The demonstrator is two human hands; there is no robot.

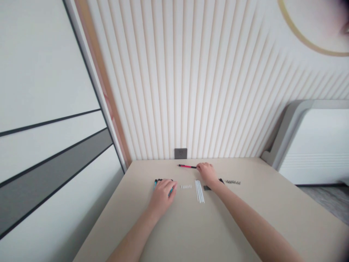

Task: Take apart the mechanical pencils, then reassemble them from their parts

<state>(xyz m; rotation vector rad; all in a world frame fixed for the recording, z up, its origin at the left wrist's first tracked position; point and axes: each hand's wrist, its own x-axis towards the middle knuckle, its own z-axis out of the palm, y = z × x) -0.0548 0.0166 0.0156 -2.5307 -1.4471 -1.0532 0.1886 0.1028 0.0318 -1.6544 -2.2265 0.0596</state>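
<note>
So the left hand (162,196) is sitting palm-down on a little bunch of black and teal pens (170,192), mostly hidden, and I can't say if it's actually gripping them. The right hand (207,174) has its fingertips right at the end of a red-and-black pencil (187,166), which lies flat on its side. Between the hands there's a tidy bundle of white sticks (199,191), with a short row of tiny white pieces (185,186) just beside it
</note>
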